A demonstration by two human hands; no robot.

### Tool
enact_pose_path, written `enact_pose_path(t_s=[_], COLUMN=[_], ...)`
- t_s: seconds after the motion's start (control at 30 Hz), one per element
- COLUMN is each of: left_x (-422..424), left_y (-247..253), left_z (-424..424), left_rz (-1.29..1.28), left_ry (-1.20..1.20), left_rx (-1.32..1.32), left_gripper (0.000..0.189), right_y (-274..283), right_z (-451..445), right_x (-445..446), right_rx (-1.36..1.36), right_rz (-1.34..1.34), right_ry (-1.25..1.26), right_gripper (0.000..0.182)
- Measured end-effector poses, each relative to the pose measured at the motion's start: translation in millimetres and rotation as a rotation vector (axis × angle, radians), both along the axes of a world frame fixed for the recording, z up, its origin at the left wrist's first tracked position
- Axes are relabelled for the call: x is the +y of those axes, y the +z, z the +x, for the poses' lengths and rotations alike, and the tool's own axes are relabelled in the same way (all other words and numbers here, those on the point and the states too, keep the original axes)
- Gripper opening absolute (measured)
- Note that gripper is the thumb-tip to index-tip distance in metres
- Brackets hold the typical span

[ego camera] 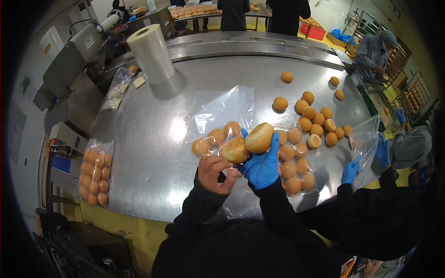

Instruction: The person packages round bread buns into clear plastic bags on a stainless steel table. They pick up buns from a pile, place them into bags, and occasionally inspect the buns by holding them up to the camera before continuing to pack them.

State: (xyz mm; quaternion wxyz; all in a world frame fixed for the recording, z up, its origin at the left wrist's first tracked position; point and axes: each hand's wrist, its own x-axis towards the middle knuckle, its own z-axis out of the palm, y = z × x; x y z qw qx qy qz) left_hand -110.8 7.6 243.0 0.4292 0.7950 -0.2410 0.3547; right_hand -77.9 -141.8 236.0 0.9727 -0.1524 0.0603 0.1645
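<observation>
My right hand (262,168), in a blue glove, grips a golden bun (260,138) with its pale side up. A second bun (235,150) sits against it, lower left, its pale side also showing. My bare left hand (215,173) has its fingers at this bun's lower edge, thumb apart; whether it grips the bun cannot be made out. Beneath both hands lies a clear plastic bag (222,107) with several round buns (216,136) in or under it. Right of my glove, a clear bag (293,170) covers more buns in rows.
Loose buns (318,119) lie on the steel table (149,160). A plastic film roll (151,54) stands at the back left, a filled bun bag (94,173) at the left edge. At right, a co-worker's gloved hands (350,172) hold a clear bag (365,149).
</observation>
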Motion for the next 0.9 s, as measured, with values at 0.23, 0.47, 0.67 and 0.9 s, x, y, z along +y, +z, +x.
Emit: enact_pose_path(t_s=[0.23,0.47,0.67,0.9], left_x=[-4,-1,2,2], left_y=[11,7,13,15], left_z=[-4,-11,-18,-23], left_rz=[0.157,0.108,0.167,0.070], left_ry=[-0.009,0.020,0.028,-0.009], left_rx=[-0.242,-0.315,-0.320,-0.337], left_gripper=[0.044,0.044,0.042,0.038], right_y=[-2,13,24,16], right_z=[-34,-53,-61,-63], right_x=[38,48,50,47], right_rx=[-0.142,-0.198,-0.266,-0.202], right_rz=[-0.171,-0.278,-0.399,-0.269], right_ry=[-0.132,-0.210,-0.225,-0.193], right_gripper=[0.086,0.086,0.089,0.086])
